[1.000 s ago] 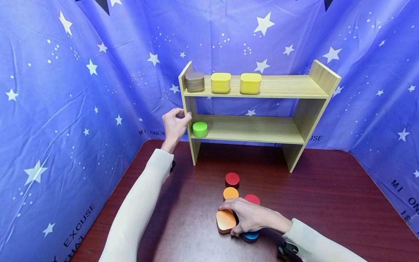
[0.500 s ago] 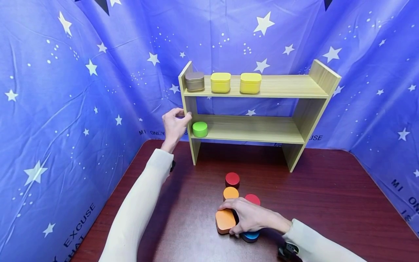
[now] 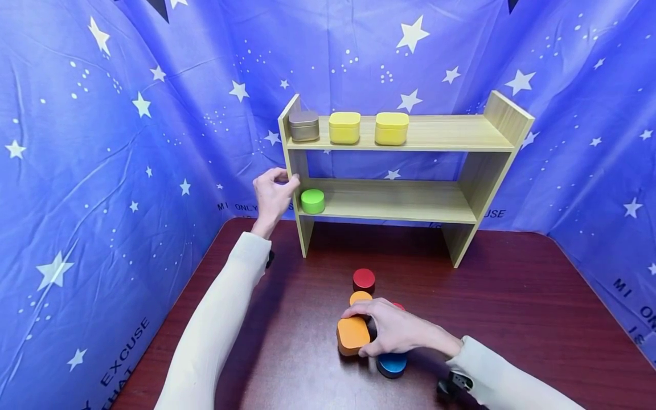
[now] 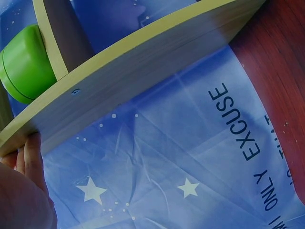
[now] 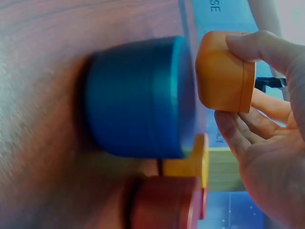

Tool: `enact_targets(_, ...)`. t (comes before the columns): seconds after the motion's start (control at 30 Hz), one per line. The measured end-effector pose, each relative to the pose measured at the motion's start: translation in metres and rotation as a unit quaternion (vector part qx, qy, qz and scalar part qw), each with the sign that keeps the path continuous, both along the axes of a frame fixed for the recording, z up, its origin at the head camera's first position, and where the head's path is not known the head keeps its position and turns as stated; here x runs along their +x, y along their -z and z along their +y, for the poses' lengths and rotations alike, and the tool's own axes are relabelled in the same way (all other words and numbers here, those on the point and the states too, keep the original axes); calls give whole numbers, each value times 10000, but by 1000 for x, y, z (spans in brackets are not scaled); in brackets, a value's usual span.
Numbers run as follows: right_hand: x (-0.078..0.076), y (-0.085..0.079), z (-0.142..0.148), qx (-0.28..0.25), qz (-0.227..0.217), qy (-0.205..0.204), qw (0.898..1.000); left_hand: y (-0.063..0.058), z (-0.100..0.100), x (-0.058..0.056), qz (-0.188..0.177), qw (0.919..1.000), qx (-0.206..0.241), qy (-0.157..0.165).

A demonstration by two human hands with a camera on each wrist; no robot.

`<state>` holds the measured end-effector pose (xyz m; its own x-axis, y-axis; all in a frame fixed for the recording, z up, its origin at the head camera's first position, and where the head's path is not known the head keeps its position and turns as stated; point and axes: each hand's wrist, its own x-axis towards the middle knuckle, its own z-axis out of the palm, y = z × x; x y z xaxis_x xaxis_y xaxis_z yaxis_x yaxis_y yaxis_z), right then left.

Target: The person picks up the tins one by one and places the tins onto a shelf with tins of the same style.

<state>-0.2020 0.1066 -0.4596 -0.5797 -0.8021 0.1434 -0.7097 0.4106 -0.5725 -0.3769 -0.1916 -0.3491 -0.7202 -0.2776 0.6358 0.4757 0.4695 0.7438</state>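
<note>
In the head view my left hand [image 3: 275, 196] pinches the left side panel of a small wooden shelf [image 3: 394, 199], thumb at the front edge. The left wrist view shows fingers [image 4: 33, 160] against the panel's outer face. My right hand [image 3: 392, 327] holds a rounded-square orange tin [image 3: 353, 333] between thumb and fingers. In the right wrist view this orange tin [image 5: 223, 71] is off the table, near a round blue tin [image 5: 133, 98]. Beside and partly under the right hand are the blue tin [image 3: 392, 364], a round orange tin [image 3: 361, 297] and a mostly hidden red tin [image 3: 398, 306].
Another round red tin [image 3: 364, 280] stands nearer the shelf. On the top board are a grey tin [image 3: 304, 126] and two yellow tins, one at left [image 3: 344, 128] and one at right [image 3: 392, 129]. A green round tin [image 3: 312, 201] sits on the lower board. Star-printed cloth [image 3: 154, 142] surrounds the table.
My right hand has raised the square orange tin slightly off the table, uncovering more of the blue tin and covering more of the nearby red one. The left hand stays on the shelf.
</note>
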Motion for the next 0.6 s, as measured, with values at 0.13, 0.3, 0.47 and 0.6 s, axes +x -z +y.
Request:
enact_targets(0.13, -3, -7, 3, -228, 89, 35, 9997, 0, 0, 0, 22, 10000, -31, -7)
enact_targets(0.3, -6, -17, 10, -476, -74, 130, 9988, 2, -1, -1, 21, 10000, -52, -35)
enact_targets(0.47, -10, -28, 18, -482, 46, 312, 9983, 2, -1, -1, 15, 9999, -90, -42)
enact_targets(0.6, -13, -37, 23, -491, 104, 438, 9978, 1, 0, -1, -2, 10000, -73, -56)
